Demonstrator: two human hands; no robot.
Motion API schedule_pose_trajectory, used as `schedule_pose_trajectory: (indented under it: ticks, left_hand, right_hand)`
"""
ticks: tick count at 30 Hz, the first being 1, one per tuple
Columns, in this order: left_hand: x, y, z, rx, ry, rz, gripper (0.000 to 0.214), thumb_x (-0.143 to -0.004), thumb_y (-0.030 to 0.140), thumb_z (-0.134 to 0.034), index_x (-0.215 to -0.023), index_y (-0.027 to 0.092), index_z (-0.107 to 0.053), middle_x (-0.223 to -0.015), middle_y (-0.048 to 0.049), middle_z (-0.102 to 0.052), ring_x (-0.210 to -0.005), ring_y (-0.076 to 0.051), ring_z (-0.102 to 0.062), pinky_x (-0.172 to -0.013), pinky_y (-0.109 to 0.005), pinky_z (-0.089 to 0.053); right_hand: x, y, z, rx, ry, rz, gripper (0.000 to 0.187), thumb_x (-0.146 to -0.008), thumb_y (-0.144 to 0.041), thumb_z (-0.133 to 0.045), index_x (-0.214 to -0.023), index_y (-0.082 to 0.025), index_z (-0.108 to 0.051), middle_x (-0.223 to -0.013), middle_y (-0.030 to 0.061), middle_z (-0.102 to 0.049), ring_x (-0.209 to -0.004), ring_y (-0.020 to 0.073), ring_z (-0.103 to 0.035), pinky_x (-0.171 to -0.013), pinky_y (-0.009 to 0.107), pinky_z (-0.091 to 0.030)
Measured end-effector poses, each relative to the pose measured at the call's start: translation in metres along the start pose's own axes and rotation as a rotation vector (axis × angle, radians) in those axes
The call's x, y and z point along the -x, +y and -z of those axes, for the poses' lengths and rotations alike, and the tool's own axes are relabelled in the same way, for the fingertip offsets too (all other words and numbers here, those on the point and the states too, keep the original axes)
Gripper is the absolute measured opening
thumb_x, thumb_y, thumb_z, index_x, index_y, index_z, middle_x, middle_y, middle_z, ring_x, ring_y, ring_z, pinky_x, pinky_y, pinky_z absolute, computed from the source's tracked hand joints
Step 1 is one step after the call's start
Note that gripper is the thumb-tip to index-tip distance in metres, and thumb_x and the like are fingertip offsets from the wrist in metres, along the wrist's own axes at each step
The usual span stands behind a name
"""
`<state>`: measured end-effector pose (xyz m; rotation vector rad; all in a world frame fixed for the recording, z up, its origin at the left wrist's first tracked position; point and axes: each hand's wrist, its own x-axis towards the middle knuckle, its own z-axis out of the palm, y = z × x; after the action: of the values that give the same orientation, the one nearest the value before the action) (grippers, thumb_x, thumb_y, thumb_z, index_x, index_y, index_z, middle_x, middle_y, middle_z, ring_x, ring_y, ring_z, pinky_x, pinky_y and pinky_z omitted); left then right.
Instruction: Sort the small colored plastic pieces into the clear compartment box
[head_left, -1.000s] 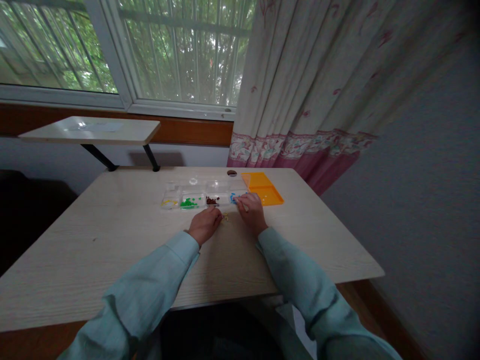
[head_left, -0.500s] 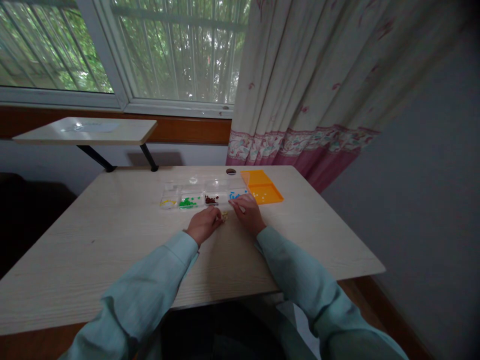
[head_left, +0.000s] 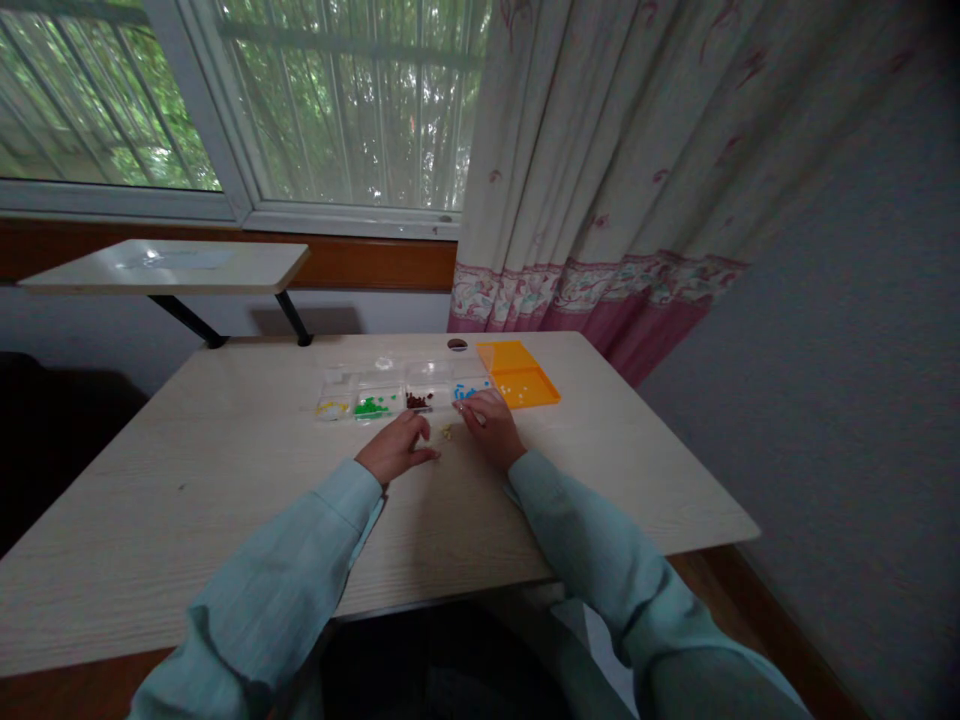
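Note:
My left hand [head_left: 396, 447] rests near the table, thumb and fingers apart, with nothing visible between them. Just to its right lies a small yellowish beaded piece [head_left: 446, 432]. My right hand [head_left: 491, 425] is pinched closed beside the blue pieces; whatever its fingertips hold is too small to name. Behind both hands sits a clear compartment box [head_left: 382, 385]. Its front compartments hold yellow bits [head_left: 331, 408], green pieces [head_left: 371, 407], dark brown pieces [head_left: 418, 400] and blue pieces [head_left: 471, 390].
An open orange case [head_left: 536, 385] with several small pale pieces in it stands right of the clear box. A raised shelf [head_left: 172, 265] on black legs is at the back left of the wooden table [head_left: 262, 540]. A curtain [head_left: 585, 200] hangs behind the right side.
My left hand has drawn back leftward from the yellowish piece and its fingers have parted. My right hand stays pinched in nearly the same place. The view has shifted slightly.

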<state>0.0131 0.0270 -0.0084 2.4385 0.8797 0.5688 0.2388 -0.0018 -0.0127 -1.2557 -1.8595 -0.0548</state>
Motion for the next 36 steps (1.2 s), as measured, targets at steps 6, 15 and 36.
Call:
schedule_pose_trajectory:
  ticks: [6, 15, 36]
  left_hand:
    - [0.002, 0.003, -0.013, -0.116, 0.039, 0.016, 0.012, -0.085, 0.027, -0.06, -0.09, 0.017, -0.054, -0.096, -0.0058, -0.05, -0.085, -0.018, -0.053, -0.077, -0.03, -0.044]
    - [-0.002, -0.001, -0.013, -0.168, 0.06, 0.016, 0.015, -0.093, 0.027, -0.045, -0.09, 0.017, -0.056, -0.095, -0.0075, -0.054, -0.084, -0.018, -0.054, -0.078, -0.03, -0.046]
    - [-0.01, -0.002, -0.025, 0.686, 0.216, 0.214, 0.051, -0.084, 0.067, -0.046, -0.075, 0.017, -0.048, -0.065, 0.0036, -0.041, -0.06, -0.009, -0.035, -0.055, -0.021, -0.031]
  right_hand:
    - [0.001, 0.001, -0.002, -0.008, 0.003, 0.009, 0.028, -0.096, -0.034, -0.049, -0.09, -0.021, -0.072, -0.083, 0.006, -0.069, -0.082, 0.019, -0.057, -0.079, 0.035, -0.042]
    - [0.002, 0.001, -0.004, -0.007, 0.004, 0.006, 0.03, -0.096, -0.037, -0.048, -0.089, -0.021, -0.072, -0.08, 0.0063, -0.069, -0.082, 0.02, -0.057, -0.078, 0.035, -0.043]
    - [0.002, -0.022, -0.001, -0.181, -0.142, 0.134, 0.03, -0.093, -0.038, -0.054, -0.118, -0.026, -0.066, -0.083, 0.0042, -0.069, -0.082, 0.0206, -0.059, -0.078, 0.037, -0.042]
